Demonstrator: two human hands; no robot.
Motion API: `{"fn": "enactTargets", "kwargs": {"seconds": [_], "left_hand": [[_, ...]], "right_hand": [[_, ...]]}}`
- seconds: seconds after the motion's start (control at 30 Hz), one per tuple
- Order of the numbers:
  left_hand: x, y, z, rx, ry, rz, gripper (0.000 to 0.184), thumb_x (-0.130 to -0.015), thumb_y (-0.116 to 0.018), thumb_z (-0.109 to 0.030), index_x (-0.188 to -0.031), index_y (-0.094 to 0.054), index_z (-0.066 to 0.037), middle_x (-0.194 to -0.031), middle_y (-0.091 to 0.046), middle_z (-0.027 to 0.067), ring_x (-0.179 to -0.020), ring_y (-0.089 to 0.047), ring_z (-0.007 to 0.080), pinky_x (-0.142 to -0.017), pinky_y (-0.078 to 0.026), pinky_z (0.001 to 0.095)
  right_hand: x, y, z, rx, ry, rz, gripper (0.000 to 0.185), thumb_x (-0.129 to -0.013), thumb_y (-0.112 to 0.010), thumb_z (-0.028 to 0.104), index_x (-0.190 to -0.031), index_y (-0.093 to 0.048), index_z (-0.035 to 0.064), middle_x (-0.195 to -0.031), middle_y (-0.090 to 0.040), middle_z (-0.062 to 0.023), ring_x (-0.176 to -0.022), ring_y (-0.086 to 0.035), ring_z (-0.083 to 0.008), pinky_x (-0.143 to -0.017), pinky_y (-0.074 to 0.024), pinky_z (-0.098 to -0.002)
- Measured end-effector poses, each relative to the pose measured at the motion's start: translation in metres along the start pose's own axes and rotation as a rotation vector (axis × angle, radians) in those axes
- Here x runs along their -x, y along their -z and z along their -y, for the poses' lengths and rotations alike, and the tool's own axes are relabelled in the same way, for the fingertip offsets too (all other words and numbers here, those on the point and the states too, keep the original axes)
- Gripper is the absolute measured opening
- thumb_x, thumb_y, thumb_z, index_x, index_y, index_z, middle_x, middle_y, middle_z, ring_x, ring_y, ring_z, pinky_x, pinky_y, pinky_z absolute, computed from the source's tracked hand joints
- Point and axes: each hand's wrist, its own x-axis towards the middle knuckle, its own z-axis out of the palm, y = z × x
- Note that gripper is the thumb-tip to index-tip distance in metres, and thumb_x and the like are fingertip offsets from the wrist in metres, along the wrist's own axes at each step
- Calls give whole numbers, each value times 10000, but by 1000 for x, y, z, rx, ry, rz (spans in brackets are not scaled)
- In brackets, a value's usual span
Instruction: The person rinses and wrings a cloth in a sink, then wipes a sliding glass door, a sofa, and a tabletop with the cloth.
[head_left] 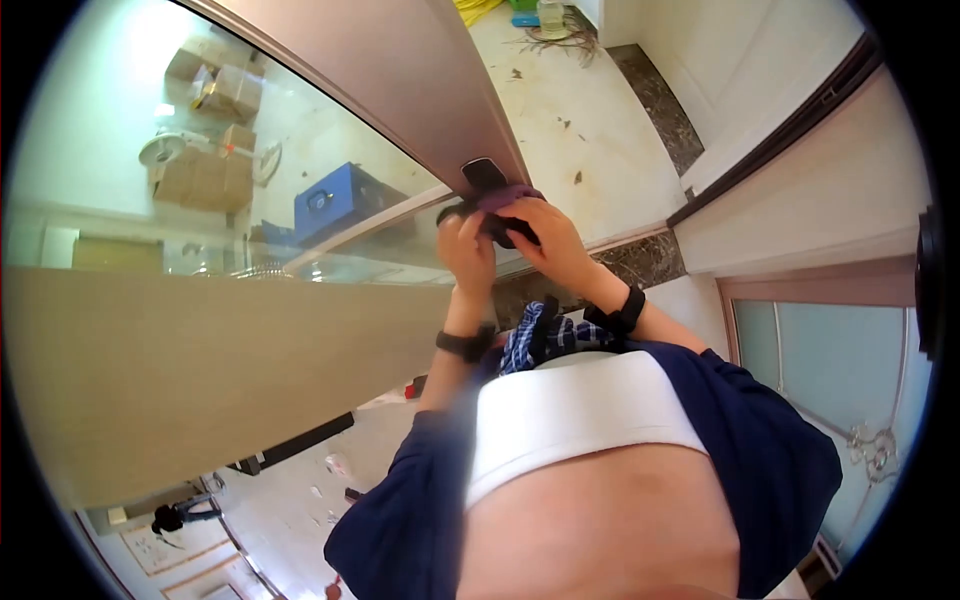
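A brown door (400,70) with a glass panel stands at an angle in front of me, a dark handle plate (484,173) near its edge. Below the plate is a black door handle (452,212), partly covered by my fingers. A dark purple cloth (518,194) lies bunched against it. My left hand (467,246) is closed, its fingers curled at the handle. My right hand (552,240) is closed on the cloth, thumb and fingers bent around the dark bundle. The fingers hide where cloth and handle meet.
Through the glass show a blue toolbox (330,203), cardboard boxes (205,180) and a white fan-like object (165,148). A dark stone threshold (640,258) crosses the floor. On the right is a white door (760,80); a jar (551,18) stands at the top.
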Motion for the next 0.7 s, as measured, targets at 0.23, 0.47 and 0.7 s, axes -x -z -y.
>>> {"fn": "enactTargets", "kwargs": {"seconds": [0.23, 0.47, 0.7], "left_hand": [[0, 7, 8, 24, -190, 96, 331, -666, -584, 22, -979, -601, -82, -936, -539, 160, -845, -519, 356, -761, -435, 419], [-35, 6, -1, 104, -180, -89, 278, -657, -621, -41, -928, -627, -99, -863, -513, 124, -849, -500, 335, -749, -411, 416], [15, -10, 23, 90, -213, 205, 313, -675, -559, -46, -973, -610, -125, -865, -497, 89, -793, -506, 287, -663, -418, 395]], "right_hand": [[12, -7, 5, 22, -107, -115, 262, -759, -572, -42, -1008, -592, 34, -939, -603, -157, -880, -577, -334, -778, -468, -362], [-3, -31, 16, 153, 27, -253, 338, -727, -538, -65, -1046, -570, 44, -1048, -578, -143, -960, -550, -329, -826, -452, -356], [30, -33, -18, 166, -166, -152, 304, -726, -565, -69, -1002, -580, 58, -973, -595, -116, -897, -578, -304, -767, -469, -345]]}}
